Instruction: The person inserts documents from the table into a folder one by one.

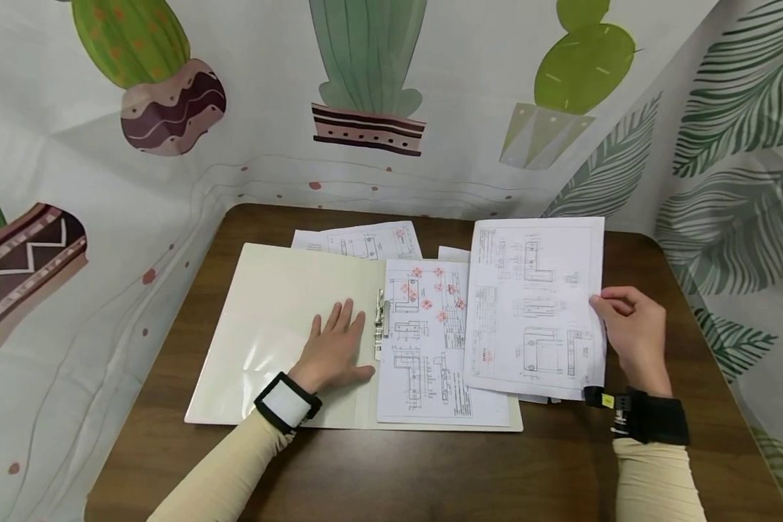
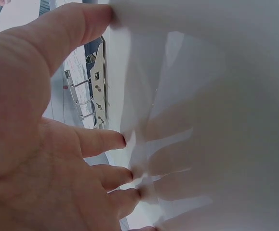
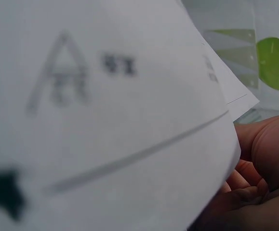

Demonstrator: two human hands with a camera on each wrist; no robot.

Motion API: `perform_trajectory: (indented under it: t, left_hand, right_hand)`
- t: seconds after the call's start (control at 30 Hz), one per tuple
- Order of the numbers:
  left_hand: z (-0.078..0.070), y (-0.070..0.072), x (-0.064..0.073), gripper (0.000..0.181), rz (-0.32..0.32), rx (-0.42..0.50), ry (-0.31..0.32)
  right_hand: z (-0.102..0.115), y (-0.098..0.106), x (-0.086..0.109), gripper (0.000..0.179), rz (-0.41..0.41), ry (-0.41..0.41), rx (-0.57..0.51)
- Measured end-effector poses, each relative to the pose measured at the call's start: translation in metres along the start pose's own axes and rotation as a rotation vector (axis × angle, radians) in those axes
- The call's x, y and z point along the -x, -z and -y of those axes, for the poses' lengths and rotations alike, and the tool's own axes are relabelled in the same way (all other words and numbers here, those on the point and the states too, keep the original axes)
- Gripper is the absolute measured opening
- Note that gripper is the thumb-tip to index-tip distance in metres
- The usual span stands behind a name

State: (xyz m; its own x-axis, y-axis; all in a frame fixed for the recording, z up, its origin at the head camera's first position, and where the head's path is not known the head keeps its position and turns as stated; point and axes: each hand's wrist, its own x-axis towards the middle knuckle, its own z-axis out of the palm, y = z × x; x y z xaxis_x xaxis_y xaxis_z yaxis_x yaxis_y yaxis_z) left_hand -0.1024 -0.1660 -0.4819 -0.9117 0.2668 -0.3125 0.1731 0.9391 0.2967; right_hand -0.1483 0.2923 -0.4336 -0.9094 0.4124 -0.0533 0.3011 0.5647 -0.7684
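A cream ring binder (image 1: 267, 290) lies spread on the table. My left hand (image 1: 333, 351) rests on its left cover with fingers spread, left of the metal ring clip (image 1: 379, 326). In the left wrist view, the fingertips touch the glossy cover beside the clip (image 2: 99, 86). Printed drawing pages (image 1: 424, 377) with red stamps lie on the binder's right half. Over their right part, my right hand (image 1: 634, 337) pinches a drawing sheet (image 1: 515, 312) by its right edge. Close up in the right wrist view, the paper (image 3: 129, 134) hides part of that hand's fingers.
Behind the binder, more printed sheets (image 1: 391, 239) stick out past its top edge. Another paper edge (image 1: 453, 253) shows behind the lifted sheet. The brown table (image 1: 391, 471) meets a cactus-patterned cloth (image 1: 267, 94) at the back and a leaf-patterned one at the right.
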Motion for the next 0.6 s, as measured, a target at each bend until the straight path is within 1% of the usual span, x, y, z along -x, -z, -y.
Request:
perform_trajectory:
  t: [0.27, 0.6]
  left_hand:
    - [-0.001, -0.002, -0.001, 0.104, -0.010, -0.001, 0.004]
    - [-0.002, 0.000, 0.001, 0.103, -0.015, 0.004, 0.001]
  right_hand:
    - [0.002, -0.023, 0.009, 0.033, 0.072, 0.027, -0.031]
    - [0.006, -0.051, 0.023, 0.030, 0.131, 0.041, -0.073]
